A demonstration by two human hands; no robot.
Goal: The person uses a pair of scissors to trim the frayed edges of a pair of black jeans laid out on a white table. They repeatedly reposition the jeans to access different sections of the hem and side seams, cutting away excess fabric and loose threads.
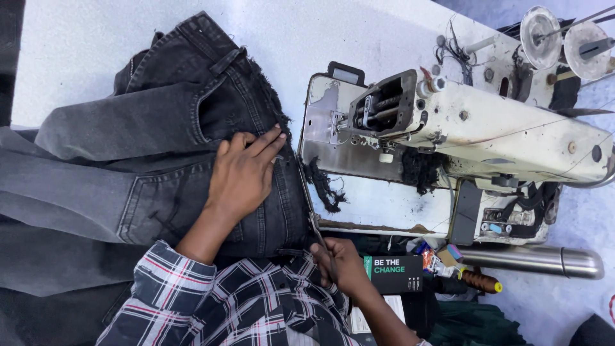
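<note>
Denim, dark grey: my left hand point(242, 173) lies flat and unclenched on the jeans point(192, 147), while my right hand point(343, 263), at five o'clock, is clenched on scissors point(312, 211) along the frayed edge. Any slip, I judge, could nick my fingertips point(277, 136) at twelve o'clock or cut crooked.

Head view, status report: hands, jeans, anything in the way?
Left hand flat on jeans. Right hand gripping scissors along the frayed edge. Sewing machine close beside, apart from the hands.

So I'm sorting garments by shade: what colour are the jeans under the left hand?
Washed black, fading to dark grey jeans, seen best in the head view.
</note>
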